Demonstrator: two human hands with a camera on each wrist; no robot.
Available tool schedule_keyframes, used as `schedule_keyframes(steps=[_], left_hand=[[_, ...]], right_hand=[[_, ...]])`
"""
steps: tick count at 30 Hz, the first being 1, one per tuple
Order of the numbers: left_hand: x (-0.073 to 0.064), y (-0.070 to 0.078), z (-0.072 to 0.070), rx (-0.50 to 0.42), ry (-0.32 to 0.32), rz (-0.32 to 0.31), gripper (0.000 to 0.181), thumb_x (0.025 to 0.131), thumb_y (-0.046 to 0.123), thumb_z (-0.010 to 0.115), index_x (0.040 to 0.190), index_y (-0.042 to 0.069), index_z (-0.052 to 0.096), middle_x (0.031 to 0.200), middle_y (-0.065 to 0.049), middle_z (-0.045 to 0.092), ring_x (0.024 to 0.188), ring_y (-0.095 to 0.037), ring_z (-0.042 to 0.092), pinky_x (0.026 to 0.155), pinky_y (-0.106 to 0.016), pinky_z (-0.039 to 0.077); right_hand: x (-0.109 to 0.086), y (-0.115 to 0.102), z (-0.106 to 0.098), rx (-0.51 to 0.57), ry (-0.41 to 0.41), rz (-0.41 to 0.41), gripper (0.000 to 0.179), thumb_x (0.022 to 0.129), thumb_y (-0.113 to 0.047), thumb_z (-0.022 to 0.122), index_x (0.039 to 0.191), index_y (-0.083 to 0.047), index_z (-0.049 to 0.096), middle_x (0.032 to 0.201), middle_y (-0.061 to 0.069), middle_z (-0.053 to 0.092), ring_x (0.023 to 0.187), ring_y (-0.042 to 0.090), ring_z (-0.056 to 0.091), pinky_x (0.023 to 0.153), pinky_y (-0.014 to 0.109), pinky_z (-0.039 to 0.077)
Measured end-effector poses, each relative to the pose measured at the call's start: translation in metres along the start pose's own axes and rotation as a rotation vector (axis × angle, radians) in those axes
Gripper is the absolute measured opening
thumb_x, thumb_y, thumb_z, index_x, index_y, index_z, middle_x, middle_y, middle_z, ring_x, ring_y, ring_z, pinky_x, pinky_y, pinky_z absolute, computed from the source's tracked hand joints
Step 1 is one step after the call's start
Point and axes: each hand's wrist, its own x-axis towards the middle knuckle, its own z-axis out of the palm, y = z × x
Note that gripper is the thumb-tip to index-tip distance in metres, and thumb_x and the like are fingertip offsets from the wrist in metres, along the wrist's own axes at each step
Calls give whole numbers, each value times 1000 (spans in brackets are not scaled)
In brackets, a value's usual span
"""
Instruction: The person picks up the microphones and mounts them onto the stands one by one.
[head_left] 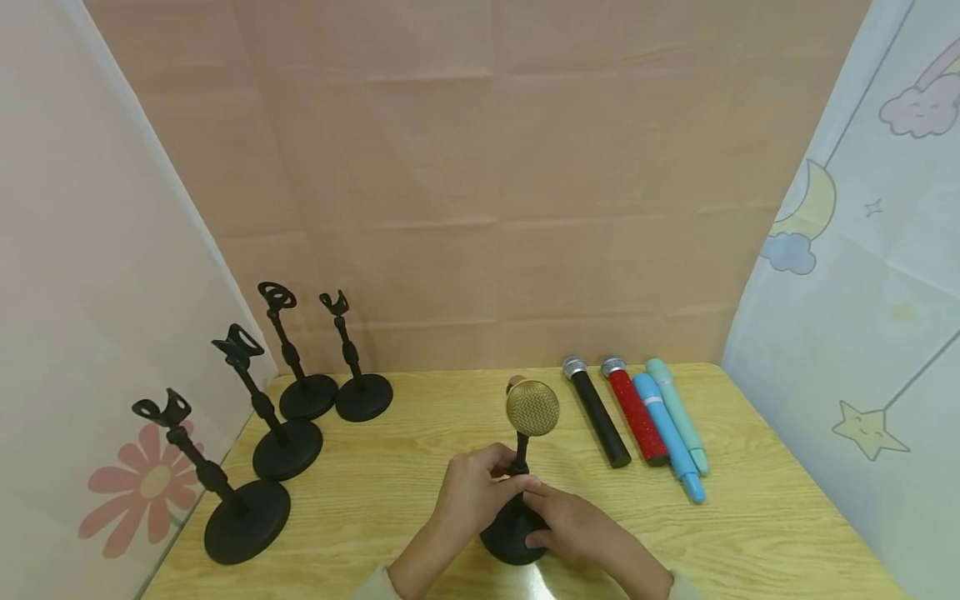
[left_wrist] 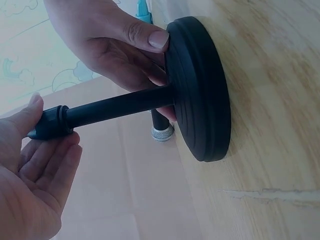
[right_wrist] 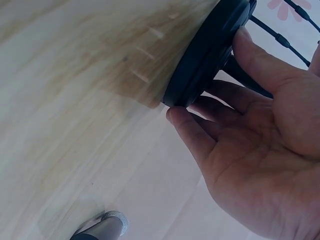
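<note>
A black desktop microphone stand (head_left: 510,533) is between both hands, near the front of the table. On top of it is a microphone with a round gold mesh head (head_left: 533,408). My left hand (head_left: 468,493) pinches the collar (left_wrist: 52,123) on the stand's pole between thumb and fingers. Lower down, my right hand (head_left: 573,523) grips the round base (left_wrist: 202,90), its thumb on the upper face and its fingers at the rim. Whether the base rests fully on the table cannot be told. The right hand's fingers are partly hidden behind the base in the left wrist view.
Black stands with clips (head_left: 247,521) (head_left: 288,450) (head_left: 308,397) (head_left: 364,397) are grouped at the left. On the right lie a black microphone (head_left: 597,417), a red one (head_left: 636,412), a blue one (head_left: 670,437) and a mint one (head_left: 678,417). A brown backdrop (head_left: 487,208) rises behind the table.
</note>
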Motion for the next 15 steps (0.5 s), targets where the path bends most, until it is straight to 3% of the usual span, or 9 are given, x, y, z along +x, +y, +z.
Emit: schedule_keyframes(steps=[8, 15], left_hand=[[2, 0, 3, 14, -4, -32, 33, 80, 42, 84, 90, 16, 68, 83, 9, 69, 73, 0, 63, 64, -17, 53], [2, 0, 7, -4, 16, -52, 38, 77, 39, 88, 90, 14, 62, 83, 8, 64, 73, 0, 60, 62, -17, 52]], right_hand=[[0, 0, 0, -7, 3, 1, 59, 91, -30, 75, 140, -2, 59, 148, 14, 53, 128, 32, 59, 100, 43, 52], [0, 0, 1, 18, -10, 4, 59, 92, -29, 75, 142, -4, 57, 149, 13, 52, 129, 31, 58, 101, 43, 52]])
